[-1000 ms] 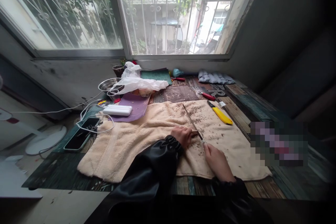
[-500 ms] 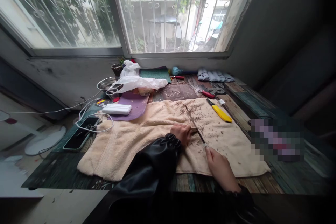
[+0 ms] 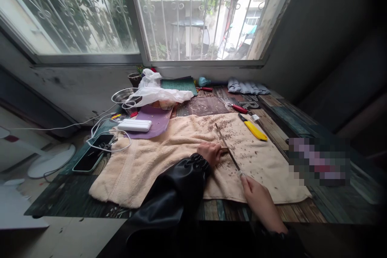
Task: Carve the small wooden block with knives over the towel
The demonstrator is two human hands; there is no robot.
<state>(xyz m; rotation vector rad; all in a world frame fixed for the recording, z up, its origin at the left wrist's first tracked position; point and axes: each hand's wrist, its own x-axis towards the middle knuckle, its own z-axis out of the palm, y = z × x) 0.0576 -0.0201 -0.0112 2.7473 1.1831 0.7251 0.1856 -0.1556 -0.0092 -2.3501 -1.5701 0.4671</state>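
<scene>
My left hand (image 3: pixel 209 153) is closed around a small brown piece of wood (image 3: pixel 224 150), whose end sticks out to the right of the fingers. My right hand (image 3: pixel 253 188) grips the pale wrapped end of a long, narrow metal blade (image 3: pixel 234 159); whether it is a saw or a file I cannot tell. The blade slants away from me across the tip of the wood and appears to touch it. Both hands are over a cream towel (image 3: pixel 151 161) strewn with brown shavings. A yellow utility knife (image 3: pixel 254 128) lies on the towel beyond my right hand.
Toward the back are a red-handled tool (image 3: pixel 239 109), a green cutting mat (image 3: pixel 179 85), a white plastic bag (image 3: pixel 163 96) and a metal bowl (image 3: pixel 123 96). At left lie a white power bank (image 3: pixel 134 125), its cable and a phone (image 3: pixel 93 154). A blurred patch (image 3: pixel 319 161) covers something at right.
My right hand has drawn back toward me and to the right, sliding the blade along the wood. My left hand has barely moved.
</scene>
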